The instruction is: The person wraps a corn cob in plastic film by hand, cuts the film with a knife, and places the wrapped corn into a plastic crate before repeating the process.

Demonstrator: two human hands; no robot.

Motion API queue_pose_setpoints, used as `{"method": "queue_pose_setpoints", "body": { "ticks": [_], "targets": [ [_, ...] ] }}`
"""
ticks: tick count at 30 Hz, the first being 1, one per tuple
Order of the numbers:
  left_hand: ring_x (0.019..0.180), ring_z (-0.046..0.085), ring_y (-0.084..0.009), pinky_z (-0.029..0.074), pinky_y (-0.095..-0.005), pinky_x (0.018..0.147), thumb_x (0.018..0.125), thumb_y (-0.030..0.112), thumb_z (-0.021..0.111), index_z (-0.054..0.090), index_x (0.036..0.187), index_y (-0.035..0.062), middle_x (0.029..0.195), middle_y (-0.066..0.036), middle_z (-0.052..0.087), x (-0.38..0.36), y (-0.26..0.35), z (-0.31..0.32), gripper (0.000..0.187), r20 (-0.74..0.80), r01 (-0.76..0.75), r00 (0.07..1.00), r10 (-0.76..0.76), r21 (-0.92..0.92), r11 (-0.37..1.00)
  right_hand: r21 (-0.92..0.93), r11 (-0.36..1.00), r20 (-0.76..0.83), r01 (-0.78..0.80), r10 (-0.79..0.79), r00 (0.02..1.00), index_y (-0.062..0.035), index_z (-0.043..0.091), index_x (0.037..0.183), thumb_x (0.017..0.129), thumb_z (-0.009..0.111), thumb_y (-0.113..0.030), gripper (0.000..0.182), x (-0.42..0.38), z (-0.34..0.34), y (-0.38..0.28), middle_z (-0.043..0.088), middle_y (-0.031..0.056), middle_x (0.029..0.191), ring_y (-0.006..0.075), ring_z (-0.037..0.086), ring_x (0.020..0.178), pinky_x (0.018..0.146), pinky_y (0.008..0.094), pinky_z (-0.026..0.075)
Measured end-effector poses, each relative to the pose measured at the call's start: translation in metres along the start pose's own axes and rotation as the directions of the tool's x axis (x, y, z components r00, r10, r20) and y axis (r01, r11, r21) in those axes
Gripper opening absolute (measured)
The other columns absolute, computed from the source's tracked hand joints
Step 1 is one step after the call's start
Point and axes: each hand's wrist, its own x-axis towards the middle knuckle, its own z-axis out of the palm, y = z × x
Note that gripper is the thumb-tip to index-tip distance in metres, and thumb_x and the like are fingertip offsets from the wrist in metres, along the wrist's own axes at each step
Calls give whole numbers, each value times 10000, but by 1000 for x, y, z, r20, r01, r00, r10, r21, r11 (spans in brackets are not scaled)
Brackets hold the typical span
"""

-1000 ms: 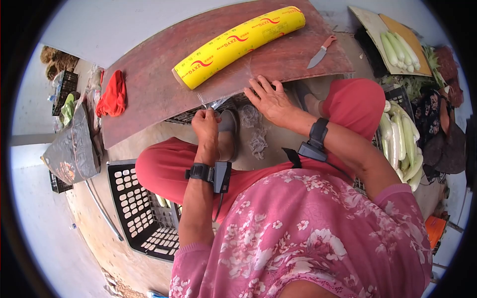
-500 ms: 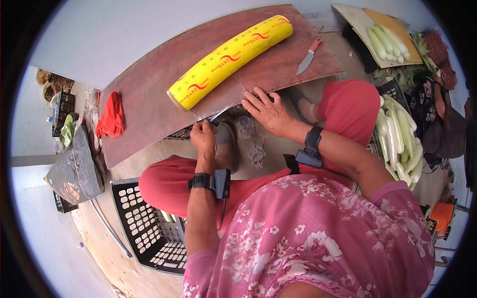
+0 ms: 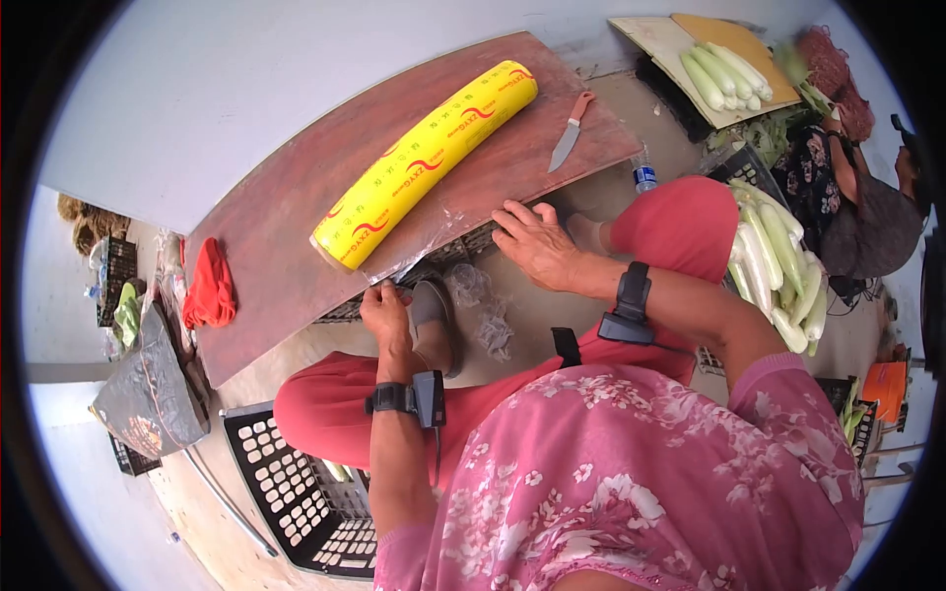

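A yellow roll of cling film with red and green print lies slantwise on the reddish-brown board. A shiny strip of clear film shows at the board's front edge, below the roll's near end. My left hand is closed in a pinch at this edge, beside the strip; its fingertips are partly hidden. Farther right, my right hand rests its outstretched fingers on the same edge, holding nothing. A knife with a reddish handle lies on the board, right of the roll.
Pale green, long vegetables fill a crate at right; more lie on a cardboard sheet behind. A red cloth sits on the board's left end. Crumpled plastic lies on the floor. A black crate stands front left. Another person sits at far right.
The whole view has shifted, so the board and roll appear lower and farther left. Both hands stay at the board's front edge. A bottle with a blue label now shows beyond my right knee.
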Motion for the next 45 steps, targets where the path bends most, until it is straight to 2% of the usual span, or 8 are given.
{"method": "queue_pose_setpoints", "body": {
  "ticks": [10,15,17,27,31,36,43,45],
  "targets": [
    [540,572,-122,411,-249,452,931,203,517,577,861,-15,708,-64,616,17,-29,-14,236,57,-101,994,98,48,994,79,969,327,-235,198,924,-64,599,998,815,625,-212,237,2,-120,88,567,126,1130,276,525,1092,872,540,329],
    [530,547,-103,380,-234,445,941,204,502,571,904,6,698,-45,599,7,-12,-14,212,60,-27,998,27,0,1000,290,846,131,-447,427,895,-24,594,1067,824,611,-240,326,-21,-165,184,619,167,1068,309,594,1023,882,470,442],
    [533,542,-97,376,-229,448,942,208,508,569,911,12,708,-43,598,5,-11,-14,208,57,-27,998,26,2,1000,155,846,106,-510,499,860,-30,612,1071,809,636,-271,357,-37,-158,241,640,160,1045,317,605,993,846,389,475],
    [603,590,-102,397,-208,480,955,237,514,567,983,57,783,-35,626,4,-8,-20,190,75,8,997,-7,-11,1000,98,455,-129,-885,888,442,-30,623,1109,796,660,-221,368,-99,-100,349,661,178,1035,344,615,1022,864,383,486],
    [620,602,-111,407,-221,488,955,228,511,566,970,49,795,-51,637,-1,-5,-21,188,62,1,998,-2,20,1000,256,626,-99,-736,775,625,-2,590,1134,821,640,-172,360,-82,-78,352,641,175,1066,343,620,964,836,408,491],
    [616,601,-114,400,-214,505,953,223,523,571,939,47,775,-43,630,-4,3,-18,183,54,33,998,-34,8,999,310,918,-174,-246,310,935,-10,606,1056,832,590,-132,255,-12,-93,266,629,166,1010,353,605,925,798,404,481],
    [605,593,-108,397,-218,504,961,220,529,576,923,35,768,-47,631,-4,-1,-19,195,60,-5,998,5,8,1000,317,948,-37,-34,49,998,-10,611,967,799,598,-165,229,34,-110,248,641,168,869,347,614,878,747,433,471],
    [604,599,-111,407,-220,508,961,214,527,580,915,32,765,-52,634,-4,1,-20,195,63,-2,998,0,26,1000,305,944,48,-129,120,992,-8,611,951,801,605,-166,218,29,-112,256,639,169,850,344,619,866,745,422,474]
  ]
}}
